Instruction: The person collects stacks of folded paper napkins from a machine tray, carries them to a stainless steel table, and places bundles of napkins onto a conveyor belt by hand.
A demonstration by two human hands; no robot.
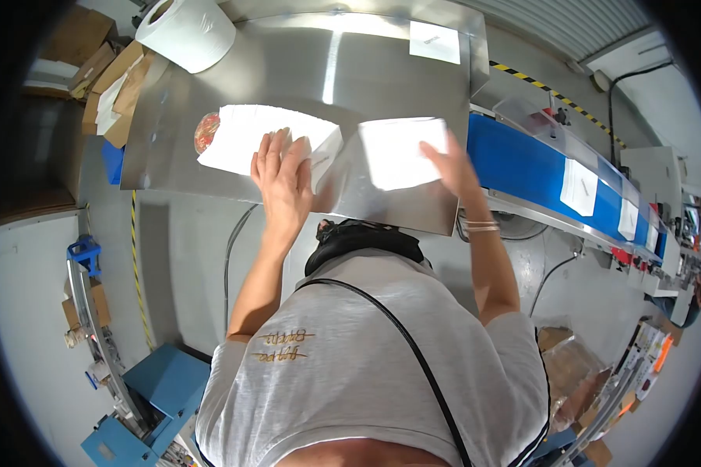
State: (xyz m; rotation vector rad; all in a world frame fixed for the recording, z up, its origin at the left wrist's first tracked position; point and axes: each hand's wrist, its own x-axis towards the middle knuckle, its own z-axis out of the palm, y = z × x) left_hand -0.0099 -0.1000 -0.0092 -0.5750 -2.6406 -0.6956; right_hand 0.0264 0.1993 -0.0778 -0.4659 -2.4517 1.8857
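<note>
With left grip spread flat over the white stack on the counter and right grip at the right edge of the white packet, cannot tell through blur whether pinching. Could skid off the near edge through hasty pulling or lopsided pressing.

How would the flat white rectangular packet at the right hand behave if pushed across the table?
The flat white rectangular packet looks thin, so probably light and somewhat floppy. It would likely slide readily, given the smooth, shiny metal table. Rolling or tipping seems unlikely with that flat shape.
</note>
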